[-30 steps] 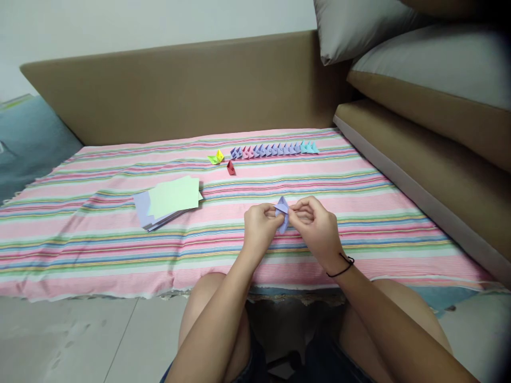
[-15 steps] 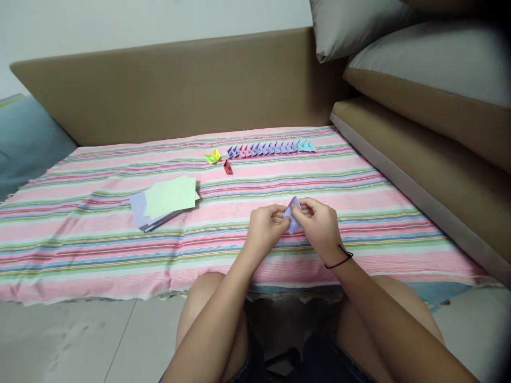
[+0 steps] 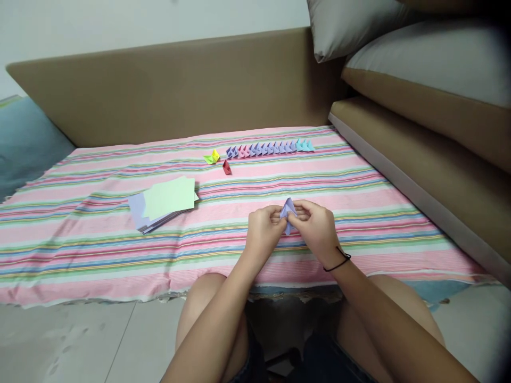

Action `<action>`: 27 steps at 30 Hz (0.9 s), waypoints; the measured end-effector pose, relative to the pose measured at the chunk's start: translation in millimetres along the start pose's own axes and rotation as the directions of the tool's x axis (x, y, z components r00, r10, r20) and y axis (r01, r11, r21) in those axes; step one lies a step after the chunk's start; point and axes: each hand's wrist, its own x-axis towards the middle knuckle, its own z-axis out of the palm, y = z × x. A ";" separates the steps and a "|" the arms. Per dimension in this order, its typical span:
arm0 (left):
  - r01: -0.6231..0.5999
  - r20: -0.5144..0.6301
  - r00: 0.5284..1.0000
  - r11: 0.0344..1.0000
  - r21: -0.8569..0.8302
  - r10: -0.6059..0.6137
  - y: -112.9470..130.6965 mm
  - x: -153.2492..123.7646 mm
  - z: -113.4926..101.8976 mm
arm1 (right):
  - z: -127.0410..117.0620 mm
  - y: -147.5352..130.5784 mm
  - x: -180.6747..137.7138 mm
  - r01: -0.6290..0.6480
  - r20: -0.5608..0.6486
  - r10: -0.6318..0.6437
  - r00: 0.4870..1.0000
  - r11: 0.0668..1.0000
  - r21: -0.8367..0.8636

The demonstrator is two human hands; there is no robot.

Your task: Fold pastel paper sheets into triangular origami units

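Observation:
A small folded piece of lilac paper [image 3: 288, 206] is held upright between both hands, above the striped cloth. My left hand [image 3: 264, 223] pinches its left edge, thumb in front. From the other side my right hand [image 3: 317, 223] grips it, the thumb pressed on its front face. Fingertips hide parts of the paper's middle and lower half. Behind the hands lies a row of small folded paper boats [image 3: 270, 148] in purple, pink and turquoise. A red paper boat [image 3: 227, 167] sits nearer, with a yellow and green folded piece [image 3: 212, 157] to its left.
To the left lies a stack of paper sheets [image 3: 170, 199], pale green on top of lilac. The striped cloth [image 3: 99, 255] covers the seat. A brown backrest [image 3: 179, 96] runs behind it, stacked cushions [image 3: 423, 133] stand on the right, and a blue pillow [image 3: 27, 138] at far left.
The lilac paper has turned slightly and shifted a little left with both hands. My right thumb has moved inward over its front face. The view has shifted slightly.

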 end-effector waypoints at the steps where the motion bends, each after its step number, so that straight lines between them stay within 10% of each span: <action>1: -0.008 0.001 1.000 1.000 0.005 0.008 0.3 -0.3 -0.1 | 0.5 0.3 -0.2 0.017 -0.016 -0.017 1.000 0.999 -0.028; 16: 0.030 -0.028 0.999 0.999 -0.018 -0.030 2.4 -0.8 -0.5 | 0.9 0.9 0.0 0.022 -0.019 -0.023 1.000 1.000 -0.018; 27: 0.174 0.131 0.983 0.856 -0.487 -0.125 6.4 5.5 -14.2 | -8.3 -1.5 0.3 -0.035 0.043 0.023 0.999 0.953 0.302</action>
